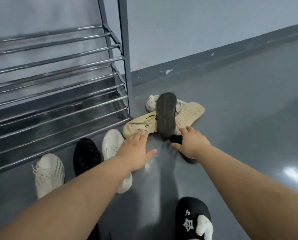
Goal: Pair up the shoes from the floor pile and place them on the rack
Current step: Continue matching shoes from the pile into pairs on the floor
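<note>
A pile of shoes lies on the grey floor by the rack's right post: a dark shoe sole-up on top, a beige shoe on its side, a second beige shoe sole-up, and a white sneaker behind. My left hand reaches out with straight fingers, its tips at the beige shoe's edge. My right hand hovers with spread fingers over a black shoe at the pile's front. The metal rack stands at the left, its bars bare.
Three single shoes stand in a row before the rack: a cream knit one, a black one and a white one. A black slipper with a star is on a foot at the bottom. The wall and skirting run behind.
</note>
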